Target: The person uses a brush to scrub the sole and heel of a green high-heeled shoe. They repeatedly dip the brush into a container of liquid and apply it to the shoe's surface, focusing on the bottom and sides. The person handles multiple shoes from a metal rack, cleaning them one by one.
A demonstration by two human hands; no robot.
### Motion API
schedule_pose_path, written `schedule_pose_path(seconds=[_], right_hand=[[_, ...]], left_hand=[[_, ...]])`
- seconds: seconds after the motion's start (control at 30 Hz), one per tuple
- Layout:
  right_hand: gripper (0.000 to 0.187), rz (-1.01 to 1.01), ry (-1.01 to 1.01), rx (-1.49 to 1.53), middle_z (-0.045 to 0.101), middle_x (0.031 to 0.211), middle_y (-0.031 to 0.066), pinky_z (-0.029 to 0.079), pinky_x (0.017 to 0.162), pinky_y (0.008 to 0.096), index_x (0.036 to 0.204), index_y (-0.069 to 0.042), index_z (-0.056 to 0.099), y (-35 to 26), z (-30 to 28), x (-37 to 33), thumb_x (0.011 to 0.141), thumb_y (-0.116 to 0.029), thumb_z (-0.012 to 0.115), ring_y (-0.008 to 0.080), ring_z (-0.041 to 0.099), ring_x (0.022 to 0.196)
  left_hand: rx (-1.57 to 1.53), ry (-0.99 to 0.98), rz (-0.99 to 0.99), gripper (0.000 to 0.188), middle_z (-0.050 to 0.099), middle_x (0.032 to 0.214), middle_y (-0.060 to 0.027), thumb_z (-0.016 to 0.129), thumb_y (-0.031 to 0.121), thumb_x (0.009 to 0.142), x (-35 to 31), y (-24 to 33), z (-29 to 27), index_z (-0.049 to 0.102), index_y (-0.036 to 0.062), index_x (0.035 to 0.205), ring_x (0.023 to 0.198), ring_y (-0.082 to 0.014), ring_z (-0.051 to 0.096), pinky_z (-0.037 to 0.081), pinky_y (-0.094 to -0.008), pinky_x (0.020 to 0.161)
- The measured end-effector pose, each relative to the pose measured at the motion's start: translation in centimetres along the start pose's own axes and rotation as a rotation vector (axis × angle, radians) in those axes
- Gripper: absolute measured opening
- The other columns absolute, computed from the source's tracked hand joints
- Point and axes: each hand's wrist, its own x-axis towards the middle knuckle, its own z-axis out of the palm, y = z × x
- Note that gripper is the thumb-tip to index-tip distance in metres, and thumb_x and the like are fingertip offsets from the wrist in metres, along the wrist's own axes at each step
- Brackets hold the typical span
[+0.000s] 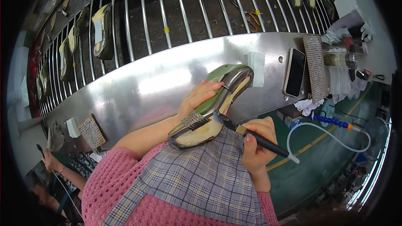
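My left hand is wrapped round a green shoe last in front of my apron. A shoe upper with dark shiny straps and a glittery band is stretched over the last, and its pale, rough underside faces me. In my right hand, a black-handled brush is gripped between thumb and fingers. Its bluish tip touches the underside's edge near the middle of the shoe. Parts of my left fingers are hidden behind the last.
Beyond the metal ledge runs a rack of metal bars carrying several lasted shoes. A phone, a white cloth and a rough pad lie on the ledge. A hose loops at right; another person's hand shows at lower left.
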Motion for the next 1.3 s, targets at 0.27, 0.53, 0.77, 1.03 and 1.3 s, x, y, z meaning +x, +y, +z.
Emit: schedule_pose_path(seconds=[0.27, 0.53, 0.77, 1.03, 1.3], right_hand=[[0.028, -0.249, -0.093, -0.342, 0.064, 0.092, 0.0051, 0.043, 0.061, 0.0284, 0.101, -0.006, 0.060, -3.0, -0.6, -0.6, 0.078, -0.016, 0.073, 0.0188, 0.055, 0.071], [0.018, -0.075, 0.131, -0.143, 0.066, 0.086, 0.0082, 0.043, 0.065, 0.0315, 0.096, -0.001, 0.061, -1.4, -1.6, 0.5, 0.086, -0.015, 0.067, 0.0216, 0.057, 0.071], [0.024, -0.165, 0.172, -0.269, 0.067, 0.086, 0.0078, 0.043, 0.063, 0.0303, 0.096, -0.002, 0.062, -2.1, -2.3, 1.0, 0.087, -0.022, 0.069, 0.0211, 0.059, 0.070], [0.026, -0.148, -0.072, -0.214, 0.067, 0.085, 0.0044, 0.045, 0.060, 0.0306, 0.094, -0.007, 0.065, -4.5, -3.8, 0.5, 0.081, -0.027, 0.075, 0.0204, 0.058, 0.070], [0.023, -0.065, 0.094, -0.198, 0.066, 0.080, 0.0063, 0.043, 0.059, 0.0296, 0.089, -0.004, 0.066, -4.0, -4.4, 0.9, 0.081, -0.023, 0.075, 0.0206, 0.057, 0.066]], left_hand=[[0.022, 0.003, -0.021, 0.082, 0.051, 0.130, -0.0221, 0.086, 0.013, 0.067, 1.5, 1.3, 0.9, 0.040, 0.0019, 0.133, 0.125, -0.0334, 0.050, 0.032, -0.0511, 0.109], [0.088, 0.038, -0.142, 0.067, 0.051, 0.135, -0.0178, 0.076, 0.016, 0.074, 4.2, 2.8, 1.8, 0.043, 0.0037, 0.131, 0.130, -0.0373, 0.043, 0.026, -0.0522, 0.111], [0.018, 0.063, -0.218, 0.068, 0.051, 0.135, -0.0172, 0.075, 0.017, 0.072, 5.6, 3.8, 2.9, 0.045, 0.0020, 0.131, 0.130, -0.0372, 0.043, 0.030, -0.0473, 0.109], [0.047, -0.040, -0.246, 0.057, 0.049, 0.137, -0.0153, 0.066, 0.015, 0.080, 6.6, 4.2, 3.0, 0.047, 0.0043, 0.132, 0.131, -0.0351, 0.042, 0.030, -0.0443, 0.109], [0.127, -0.094, -0.208, 0.059, 0.050, 0.135, -0.0159, 0.067, 0.015, 0.078, 7.3, 5.0, 3.2, 0.046, 0.0035, 0.132, 0.129, -0.0367, 0.043, 0.031, -0.0460, 0.108]])
